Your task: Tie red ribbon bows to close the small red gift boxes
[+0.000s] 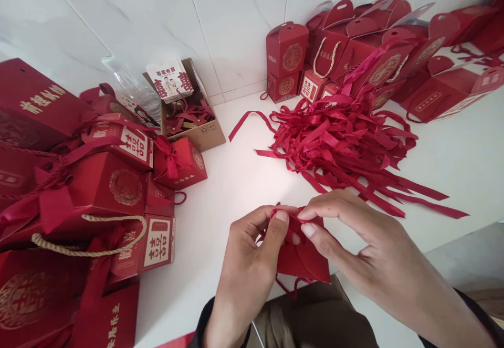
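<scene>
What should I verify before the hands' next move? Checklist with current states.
1. Left hand has the red ribbon: ok, pinched under the thumb.
2. Right hand on the same ribbon: ok, thumb and forefinger at it.
3. Knot formed: cannot tell, fingers cover it.
4. Red gift box resting on the white table: cannot tell, its base is hidden.
5. Spare ribbon pile close by: ok, just beyond the right hand.
6. Pile untangled: not ok, strands lie in a jumbled heap.
</scene>
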Motion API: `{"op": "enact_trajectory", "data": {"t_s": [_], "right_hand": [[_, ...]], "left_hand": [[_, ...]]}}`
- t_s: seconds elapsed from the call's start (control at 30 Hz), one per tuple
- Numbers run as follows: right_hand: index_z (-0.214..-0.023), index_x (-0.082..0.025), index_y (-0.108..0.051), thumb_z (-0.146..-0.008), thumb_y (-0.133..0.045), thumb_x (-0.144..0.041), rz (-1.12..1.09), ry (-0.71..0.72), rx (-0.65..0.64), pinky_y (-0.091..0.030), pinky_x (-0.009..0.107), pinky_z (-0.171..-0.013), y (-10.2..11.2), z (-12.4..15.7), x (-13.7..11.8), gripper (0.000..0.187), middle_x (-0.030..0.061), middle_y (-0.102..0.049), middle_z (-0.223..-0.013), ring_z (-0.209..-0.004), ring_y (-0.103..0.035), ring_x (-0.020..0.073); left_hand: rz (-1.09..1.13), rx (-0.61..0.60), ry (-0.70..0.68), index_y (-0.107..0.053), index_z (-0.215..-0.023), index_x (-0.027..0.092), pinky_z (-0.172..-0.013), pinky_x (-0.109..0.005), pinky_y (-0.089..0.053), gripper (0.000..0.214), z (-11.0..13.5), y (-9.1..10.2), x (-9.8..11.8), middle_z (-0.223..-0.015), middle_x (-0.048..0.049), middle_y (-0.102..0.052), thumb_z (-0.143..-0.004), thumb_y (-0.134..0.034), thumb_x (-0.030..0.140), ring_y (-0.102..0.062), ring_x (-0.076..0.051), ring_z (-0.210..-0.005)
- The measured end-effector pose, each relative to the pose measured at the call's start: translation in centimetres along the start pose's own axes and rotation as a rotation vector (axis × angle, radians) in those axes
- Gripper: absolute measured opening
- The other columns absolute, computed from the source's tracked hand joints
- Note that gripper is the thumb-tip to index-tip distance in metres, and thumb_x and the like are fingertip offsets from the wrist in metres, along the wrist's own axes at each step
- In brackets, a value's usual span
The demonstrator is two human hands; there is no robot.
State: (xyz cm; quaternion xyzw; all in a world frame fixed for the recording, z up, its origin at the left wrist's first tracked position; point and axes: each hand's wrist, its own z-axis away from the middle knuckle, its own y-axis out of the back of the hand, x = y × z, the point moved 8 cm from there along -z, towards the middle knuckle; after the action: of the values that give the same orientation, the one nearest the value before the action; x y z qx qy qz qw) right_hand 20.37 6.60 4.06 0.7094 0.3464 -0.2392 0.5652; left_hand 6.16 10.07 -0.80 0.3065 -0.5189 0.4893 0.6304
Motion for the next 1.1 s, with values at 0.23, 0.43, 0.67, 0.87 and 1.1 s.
{"op": "enact_trajectory", "data": {"t_s": [0.23, 0.43, 0.67, 0.87, 1.1], "right_hand": [[-0.112, -0.031, -0.062, -0.101, -0.061, -0.03, 0.036, -0.07, 0.026, -0.06, 0.029, -0.086, -0.2, 0.2, 0.8, 0.01, -0.0018, -0.075, -0.104, -0.093, -0.073, 0.017], [-0.122, -0.031, -0.062, -0.102, -0.061, -0.032, -0.016, -0.15, 0.027, -0.062, 0.028, -0.083, -0.5, 0.2, 1.8, 0.02, -0.0004, -0.078, -0.105, -0.095, -0.076, 0.0175], [-0.121, -0.029, -0.063, -0.102, -0.06, -0.035, -0.018, -0.18, -0.018, -0.063, 0.032, -0.082, -0.7, 0.3, 2.2, 0.021, 0.0009, -0.08, -0.105, -0.096, -0.078, 0.0201], [-0.114, -0.028, -0.065, -0.102, -0.061, -0.043, 0.046, -0.113, 0.063, -0.061, 0.038, -0.091, 0.3, -0.1, 1.3, 0.02, 0.0038, -0.077, -0.112, -0.103, -0.074, 0.0228], [-0.127, -0.029, -0.062, -0.101, -0.061, -0.034, 0.01, -0.166, 0.025, -0.062, 0.033, -0.083, -0.1, -0.1, 2.1, 0.026, 0.0019, -0.078, -0.105, -0.096, -0.076, 0.02]], "left_hand": [[0.009, -0.001, 0.004, -0.078, -0.085, 0.02, -0.065, -0.019, -0.045, 0.034, 0.1, 0.2, -0.2, -0.073, 0.0005, -0.07, -0.099, -0.067, 0.048, -0.057, -0.01, -0.069], [-0.014, 0.027, -0.002, -0.073, -0.067, 0.018, -0.058, -0.022, -0.039, 0.044, -0.1, 0.3, -0.3, -0.069, 0.0006, -0.068, -0.097, -0.069, 0.05, -0.046, -0.009, -0.058], [-0.024, 0.066, -0.028, -0.074, -0.065, 0.019, -0.058, -0.023, -0.038, 0.041, -0.1, 0.7, -0.2, -0.068, 0.0005, -0.068, -0.096, -0.07, 0.047, -0.047, -0.01, -0.059], [-0.017, 0.069, -0.021, -0.076, -0.067, 0.02, -0.06, -0.022, -0.042, 0.041, -0.2, 0.4, -0.2, -0.065, 0.0007, -0.068, -0.094, -0.073, 0.05, -0.05, -0.01, -0.06], [0.02, 0.042, 0.019, -0.081, -0.097, 0.021, -0.071, -0.023, -0.051, 0.029, 0.0, 0.3, -0.3, -0.083, -0.0026, -0.077, -0.093, -0.074, 0.049, -0.062, -0.013, -0.074]]}}
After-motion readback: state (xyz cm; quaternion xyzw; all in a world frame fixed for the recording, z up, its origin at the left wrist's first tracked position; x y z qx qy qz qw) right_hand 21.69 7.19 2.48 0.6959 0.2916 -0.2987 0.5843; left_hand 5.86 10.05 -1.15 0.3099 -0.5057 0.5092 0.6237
